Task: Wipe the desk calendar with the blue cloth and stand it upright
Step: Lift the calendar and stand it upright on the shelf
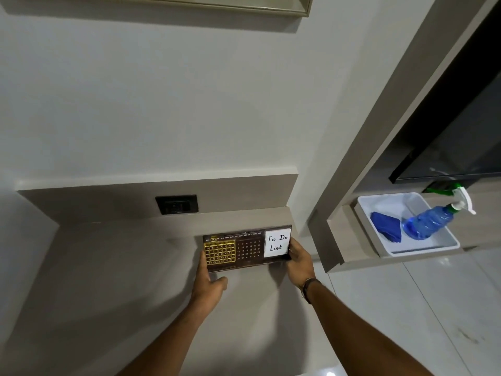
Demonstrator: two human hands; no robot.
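Plainly, the scene: I saw both hands on the desk calendar [245, 248], near the back right corner of the bench [108, 267].
Left hand [208, 280]: curled round the calendar's left end, thumb loose below the lower edge.
Right hand [298, 257]: closed on the right end, beside the white "To Do List" note [277, 243].
Calendar: it faced me with its printed side; whether its base rested on the bench I could not tell.
Blue cloth [386, 226]: it lay in the white tray [433, 248] on the lower shelf to the right, beside the spray bottle [431, 221], well apart from the calendar.
Handling: I judged it a light, stiff board, perhaps smooth-faced and slippery.
Hold: I judged the short ends best, clear of the note and the gold date grid [220, 252].
Stage: I judged it the standing-up step.
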